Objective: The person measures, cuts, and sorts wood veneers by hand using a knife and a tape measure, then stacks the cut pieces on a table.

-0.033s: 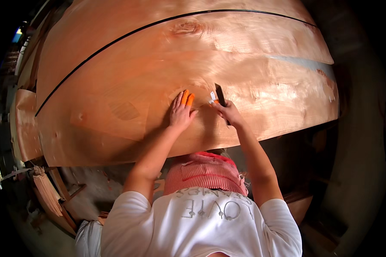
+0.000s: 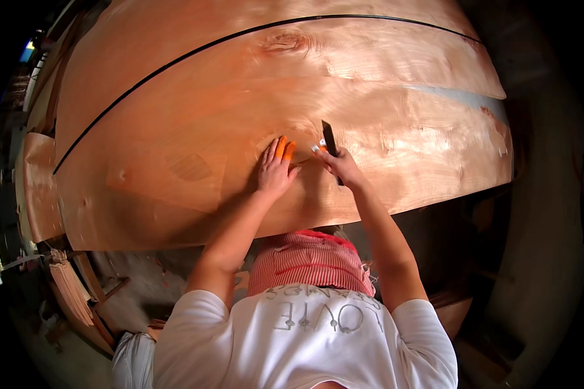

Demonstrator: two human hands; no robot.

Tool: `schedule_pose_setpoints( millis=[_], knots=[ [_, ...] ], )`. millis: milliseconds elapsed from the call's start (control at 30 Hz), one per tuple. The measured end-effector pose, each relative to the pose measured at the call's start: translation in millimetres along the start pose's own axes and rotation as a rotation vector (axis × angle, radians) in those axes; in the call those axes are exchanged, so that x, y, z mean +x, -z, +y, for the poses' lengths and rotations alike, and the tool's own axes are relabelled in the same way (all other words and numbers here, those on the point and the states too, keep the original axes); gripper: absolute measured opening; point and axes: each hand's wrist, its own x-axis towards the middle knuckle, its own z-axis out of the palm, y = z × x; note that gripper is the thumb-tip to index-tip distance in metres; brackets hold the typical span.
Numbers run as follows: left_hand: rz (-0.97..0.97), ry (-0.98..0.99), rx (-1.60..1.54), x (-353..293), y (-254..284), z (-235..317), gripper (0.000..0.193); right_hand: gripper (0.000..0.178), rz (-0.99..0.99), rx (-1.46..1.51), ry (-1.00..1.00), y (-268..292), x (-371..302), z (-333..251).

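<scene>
A broad sheet of reddish-tan wood veneer lies before me, with swirling grain and a dark knot. My left hand rests on it, fingers stretched out, with orange covers on two fingers. Just to its right, my right hand is closed around a flat, dark knife-like blade with a slanted tip that points away from me. Something small and white shows at that hand's fingertips; I cannot make out what it is. A faint curved line in the veneer runs between the hands.
A thin black strip arcs across the veneer's far part. A pale grey gap shows between sheet edges at the right. Bundled wood strips stand at the lower left. The near sheet edge lies at my red-striped apron.
My right hand has shifted slightly left and away from me, carrying the blade with it. My left hand stays nearly in place.
</scene>
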Motion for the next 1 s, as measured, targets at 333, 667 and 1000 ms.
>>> schedule_pose_setpoints(
  millis=[333, 667, 1000],
  knots=[
    [0.02, 0.018, -0.021, 0, 1, -3, 0.065, 0.019, 0.132, 0.03, 0.02, -41, 55, 8],
    [0.066, -0.002, -0.045, 3, -3, -12, 0.047, 0.018, 0.139, 0.032, 0.023, -52, 57, 6],
    [0.298, 0.105, -0.133, 14, -12, -22, 0.027, 0.019, 0.142, -0.05, -0.028, -46, 71, 20]
  ],
)
